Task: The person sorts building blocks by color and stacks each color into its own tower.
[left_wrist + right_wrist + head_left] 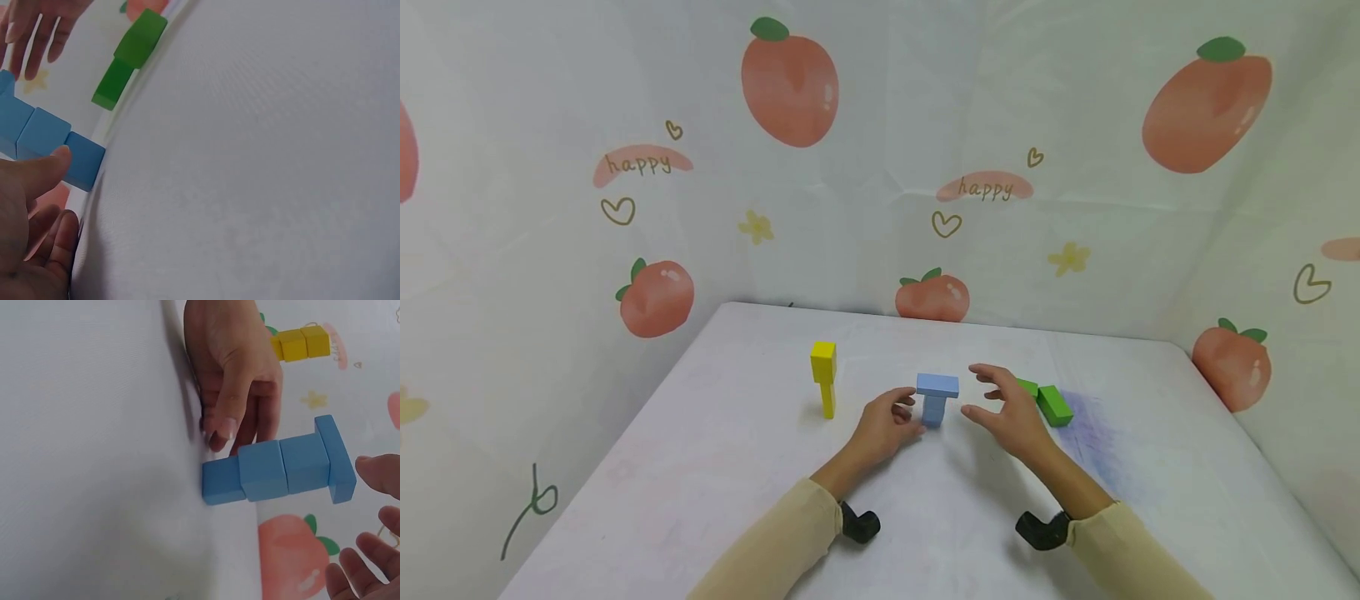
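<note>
A blue block tower (pixel 284 465) stands upright on the table, cubes stacked with a flat slab (pixel 937 384) across the top. To its left, my left hand (pixel 883 429) hovers low by the base, fingers loosely bent; the right wrist view shows a gap between its thumb and the tower. In the left wrist view its thumb (pixel 47 175) overlaps the lower cubes. My right hand (pixel 1011 417) is spread on the other side, thumb and fingers apart near the slab with nothing between them.
A yellow block stack (pixel 824 375) stands to the left, wider at its top than below. Two green blocks (pixel 1055 406) (pixel 112 84) lie beyond my right hand. A white cloth with peach prints (pixel 932 296) hangs behind the white table (pixel 700 483).
</note>
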`<state>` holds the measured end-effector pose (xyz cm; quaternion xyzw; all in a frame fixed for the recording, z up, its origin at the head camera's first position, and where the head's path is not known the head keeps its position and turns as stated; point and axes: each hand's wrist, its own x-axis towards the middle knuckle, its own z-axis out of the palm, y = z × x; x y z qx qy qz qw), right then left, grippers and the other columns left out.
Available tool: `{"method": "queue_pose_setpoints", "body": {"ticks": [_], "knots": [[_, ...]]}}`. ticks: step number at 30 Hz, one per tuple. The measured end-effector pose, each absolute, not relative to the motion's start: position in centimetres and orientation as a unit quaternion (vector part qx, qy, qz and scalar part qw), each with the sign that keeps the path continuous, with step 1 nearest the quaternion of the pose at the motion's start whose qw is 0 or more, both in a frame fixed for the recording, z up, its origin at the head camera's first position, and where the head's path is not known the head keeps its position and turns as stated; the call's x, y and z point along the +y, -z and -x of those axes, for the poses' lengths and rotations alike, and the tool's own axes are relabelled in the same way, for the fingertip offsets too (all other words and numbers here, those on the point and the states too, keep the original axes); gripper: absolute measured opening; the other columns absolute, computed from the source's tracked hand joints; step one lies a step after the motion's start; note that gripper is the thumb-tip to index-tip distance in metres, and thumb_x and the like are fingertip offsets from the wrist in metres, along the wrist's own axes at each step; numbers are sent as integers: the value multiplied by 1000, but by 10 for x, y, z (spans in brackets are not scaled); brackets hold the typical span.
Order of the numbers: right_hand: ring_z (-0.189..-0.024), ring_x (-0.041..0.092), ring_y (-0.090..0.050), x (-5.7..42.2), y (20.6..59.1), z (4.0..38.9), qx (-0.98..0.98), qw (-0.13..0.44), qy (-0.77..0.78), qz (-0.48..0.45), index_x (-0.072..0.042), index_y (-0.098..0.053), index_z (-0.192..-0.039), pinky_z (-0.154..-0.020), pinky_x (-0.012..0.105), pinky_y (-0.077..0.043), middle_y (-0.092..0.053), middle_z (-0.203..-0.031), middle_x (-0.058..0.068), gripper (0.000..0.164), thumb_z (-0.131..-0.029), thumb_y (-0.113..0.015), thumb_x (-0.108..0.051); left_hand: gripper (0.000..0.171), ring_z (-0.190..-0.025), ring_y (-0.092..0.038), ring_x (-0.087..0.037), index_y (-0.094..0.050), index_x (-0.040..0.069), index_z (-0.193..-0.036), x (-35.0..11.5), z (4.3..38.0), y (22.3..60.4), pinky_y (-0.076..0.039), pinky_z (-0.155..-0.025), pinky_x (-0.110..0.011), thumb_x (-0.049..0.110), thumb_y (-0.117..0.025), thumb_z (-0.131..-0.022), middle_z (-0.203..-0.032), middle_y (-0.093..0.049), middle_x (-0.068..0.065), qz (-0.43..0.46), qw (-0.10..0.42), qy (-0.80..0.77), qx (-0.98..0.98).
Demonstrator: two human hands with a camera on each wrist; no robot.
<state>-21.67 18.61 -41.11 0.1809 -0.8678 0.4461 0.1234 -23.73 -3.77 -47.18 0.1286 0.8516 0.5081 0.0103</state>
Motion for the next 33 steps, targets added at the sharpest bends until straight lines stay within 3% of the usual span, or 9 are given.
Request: {"method": "queue_pose_setpoints", "body": {"ticks": [7, 17, 33], "knots": [[-117, 39, -52, 202, 418, 208, -872, 123, -437, -183, -6, -50, -136, -88, 54, -48, -52, -133, 15, 63, -80, -79, -5, 67, -98, -60, -16, -49, 10, -140, -41, 233, 466, -51, -87, -31, 16, -81, -81, -120, -60, -4, -126, 21, -524, 842], [-116, 38, -51, 224, 428, 196, -878, 148, -410, -197, 0, -50, -134, -85, 52, -48, -54, -130, 19, 65, -77, -80, -2, 70, -101, -59, -17, -46, 12, -143, -50, 219, 459, -51, -89, -33, 19, -80, -83, -125, -58, -3, -111, 42, -528, 841], [-108, 41, -53, 255, 442, 181, -906, 183, -336, -180, 1, -51, -132, -81, 55, -48, -55, -127, 22, 66, -75, -83, -4, 40, -97, -60, -18, -59, 8, -117, -50, 191, 458, -51, -84, -29, 18, -79, -83, -111, -62, -5, -122, 20, -553, 824]]}}
